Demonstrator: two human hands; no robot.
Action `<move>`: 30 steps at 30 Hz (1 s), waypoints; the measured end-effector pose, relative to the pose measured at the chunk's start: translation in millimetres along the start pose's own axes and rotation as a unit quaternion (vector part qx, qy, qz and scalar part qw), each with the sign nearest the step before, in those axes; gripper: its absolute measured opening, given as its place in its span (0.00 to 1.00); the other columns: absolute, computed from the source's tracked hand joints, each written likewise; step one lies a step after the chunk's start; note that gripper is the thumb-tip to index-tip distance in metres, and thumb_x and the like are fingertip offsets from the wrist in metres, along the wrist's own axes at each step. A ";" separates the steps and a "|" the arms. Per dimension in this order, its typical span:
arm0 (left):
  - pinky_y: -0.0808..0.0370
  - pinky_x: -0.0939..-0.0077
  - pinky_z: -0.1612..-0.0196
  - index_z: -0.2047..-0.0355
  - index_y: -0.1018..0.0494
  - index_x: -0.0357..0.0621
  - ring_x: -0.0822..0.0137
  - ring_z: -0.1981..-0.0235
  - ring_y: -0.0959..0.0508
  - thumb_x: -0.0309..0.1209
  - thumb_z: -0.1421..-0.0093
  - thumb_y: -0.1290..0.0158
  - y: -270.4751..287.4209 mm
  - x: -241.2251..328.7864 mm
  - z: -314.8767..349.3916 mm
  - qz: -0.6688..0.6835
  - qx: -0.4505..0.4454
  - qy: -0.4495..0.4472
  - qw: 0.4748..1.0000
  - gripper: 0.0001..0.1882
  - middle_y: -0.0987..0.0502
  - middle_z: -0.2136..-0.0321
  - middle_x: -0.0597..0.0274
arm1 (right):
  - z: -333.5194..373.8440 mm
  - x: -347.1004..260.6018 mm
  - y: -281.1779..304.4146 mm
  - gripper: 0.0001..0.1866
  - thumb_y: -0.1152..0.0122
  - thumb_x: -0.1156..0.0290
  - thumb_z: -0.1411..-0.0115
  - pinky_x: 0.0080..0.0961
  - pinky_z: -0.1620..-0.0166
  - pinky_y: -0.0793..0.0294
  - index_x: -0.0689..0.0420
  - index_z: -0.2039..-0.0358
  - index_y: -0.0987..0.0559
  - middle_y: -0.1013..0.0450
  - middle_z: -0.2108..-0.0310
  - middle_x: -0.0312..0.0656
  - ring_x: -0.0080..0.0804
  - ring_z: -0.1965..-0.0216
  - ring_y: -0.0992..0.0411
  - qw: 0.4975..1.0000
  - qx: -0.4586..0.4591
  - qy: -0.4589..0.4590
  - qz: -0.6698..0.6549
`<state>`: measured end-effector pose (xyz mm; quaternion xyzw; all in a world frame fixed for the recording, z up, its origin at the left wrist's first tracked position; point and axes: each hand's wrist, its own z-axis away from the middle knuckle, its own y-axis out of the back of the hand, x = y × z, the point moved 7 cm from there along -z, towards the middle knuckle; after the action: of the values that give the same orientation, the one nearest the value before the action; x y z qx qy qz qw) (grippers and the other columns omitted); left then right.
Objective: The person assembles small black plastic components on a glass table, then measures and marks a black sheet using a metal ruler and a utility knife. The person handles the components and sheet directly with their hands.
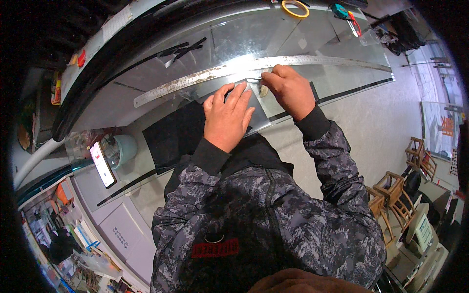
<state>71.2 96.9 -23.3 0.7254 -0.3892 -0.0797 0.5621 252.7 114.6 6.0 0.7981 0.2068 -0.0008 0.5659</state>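
My left hand [227,117] lies with its fingers stretched out over a small grey sheet [259,113] near the front edge of the glass tabletop [293,41]. Just right of it, my right hand [289,90] is closed in a pinch at the sheet's far edge. Whatever sits between those fingers is too small and hidden to name. Beyond both hands a long, worn metal ruler [195,78] runs across the glass. A black sheet [173,132] shows to the left of my left hand.
Black strips [188,50] lie beyond the ruler. Along the far edge are a yellow tape roll [295,9], a teal tape measure [339,10] and a red-handled cutter [354,24]. A lit phone [102,166] and a pale blue bucket [127,150] are at left, wooden stools [390,188] at right.
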 end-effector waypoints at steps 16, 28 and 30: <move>0.35 0.48 0.31 0.36 0.21 0.52 0.55 0.30 0.30 0.41 0.32 0.35 2.3 1.9 -1.6 -0.001 -0.006 0.000 1.000 0.26 0.25 0.30 0.68 | -2.3 -3.3 -6.1 0.06 0.31 0.68 0.38 0.42 0.60 0.18 0.52 0.62 0.15 0.25 0.65 0.39 0.42 0.56 0.21 1.000 0.008 0.012 0.001; 0.34 0.49 0.32 0.35 0.22 0.53 0.55 0.31 0.29 0.40 0.33 0.35 4.6 3.0 -4.0 0.006 -0.011 0.007 1.000 0.26 0.25 0.31 0.69 | -1.2 -5.8 -7.5 0.05 0.30 0.70 0.37 0.42 0.62 0.20 0.53 0.62 0.17 0.25 0.65 0.39 0.45 0.59 0.20 1.000 0.001 0.020 0.009; 0.34 0.49 0.32 0.35 0.22 0.53 0.55 0.31 0.29 0.41 0.33 0.35 5.3 3.7 -4.1 0.002 -0.009 0.006 1.000 0.26 0.25 0.30 0.69 | -1.2 -5.9 -7.6 0.05 0.30 0.70 0.37 0.42 0.61 0.20 0.54 0.63 0.17 0.25 0.65 0.40 0.45 0.59 0.21 1.000 -0.001 0.022 0.005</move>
<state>73.5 97.2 -16.0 0.7203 -0.3866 -0.0779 0.5706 244.5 115.8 1.0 0.7987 0.2152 0.0200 0.5616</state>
